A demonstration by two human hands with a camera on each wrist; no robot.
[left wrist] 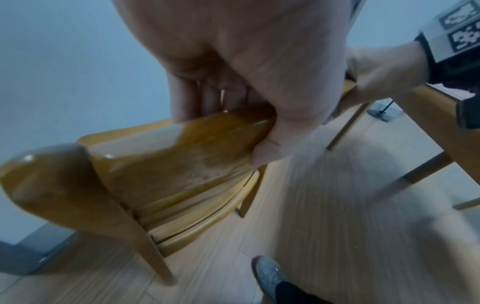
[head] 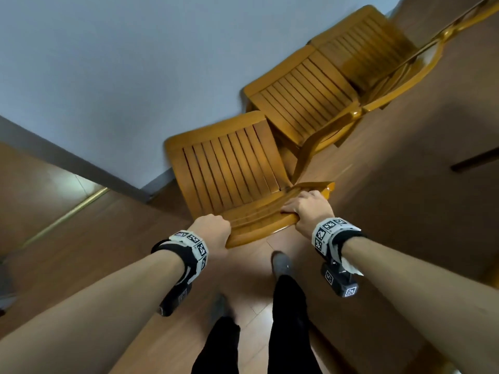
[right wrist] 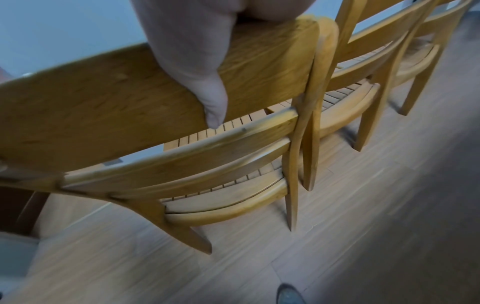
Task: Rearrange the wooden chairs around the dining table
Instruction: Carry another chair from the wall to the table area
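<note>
Three slatted wooden chairs stand in a row against a pale wall. Directly in front of me is the nearest chair [head: 229, 168]. My left hand [head: 213, 230] grips the left end of its curved top rail [head: 259, 225], and my right hand [head: 307, 209] grips the right end. The left wrist view shows the left hand [left wrist: 233, 61] with fingers curled over the rail [left wrist: 182, 148] and the thumb beneath it. In the right wrist view my right hand [right wrist: 192, 51] has its thumb down the rail's back [right wrist: 103, 102]. The second chair [head: 302, 98] touches the first chair's side; the third chair [head: 370, 41] is beyond it.
The pale wall [head: 108, 63] and grey baseboard [head: 81, 163] lie just past the chair seats. My feet [head: 282, 263] stand on wood-plank floor behind the held chair. Light wooden table legs [left wrist: 428, 164] show at the right of the left wrist view.
</note>
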